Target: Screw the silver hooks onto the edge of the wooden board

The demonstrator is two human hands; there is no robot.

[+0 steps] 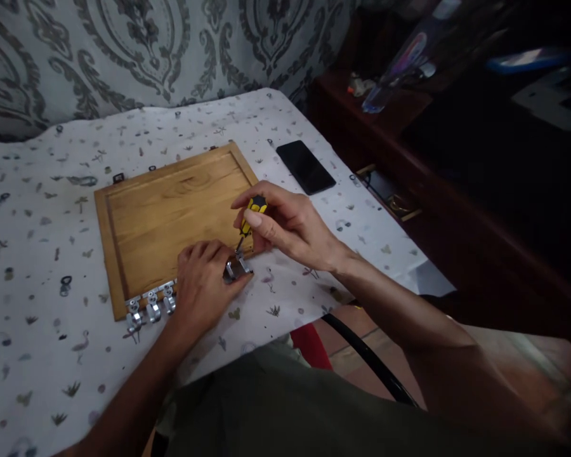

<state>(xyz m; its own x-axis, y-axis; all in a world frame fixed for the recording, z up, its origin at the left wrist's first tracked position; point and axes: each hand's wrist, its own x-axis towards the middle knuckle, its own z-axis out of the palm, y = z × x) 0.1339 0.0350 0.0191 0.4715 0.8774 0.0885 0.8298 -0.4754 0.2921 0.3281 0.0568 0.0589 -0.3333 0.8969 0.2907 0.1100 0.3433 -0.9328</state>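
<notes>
Yellow-and-black screwdriver (253,217) in right hand (288,225), pinched between thumb and fingers, tip down at metal fitting (238,268) on near edge of wooden board (176,216). Board flat on printed tablecloth (247,114). Left hand (202,279) laid over same edge, fingers fairly close together, thumb beside the fitting; can't tell whether gripping it or just pressing.

For a clean turn: line up shaft with screw axis, press before twisting, turn slowly from the fingers. Shaft apparently leaning; probably worth squaring up. Brace the board with left palm and keep left thumb out of the slip path.

Hidden: screw head, tip seating, whatever sits under left palm. Turn direction not readable. Silver fittings (153,306) just beside left hand, fixing too small to confirm. Drawer (412,216) dark inside, contents unclear.
</notes>
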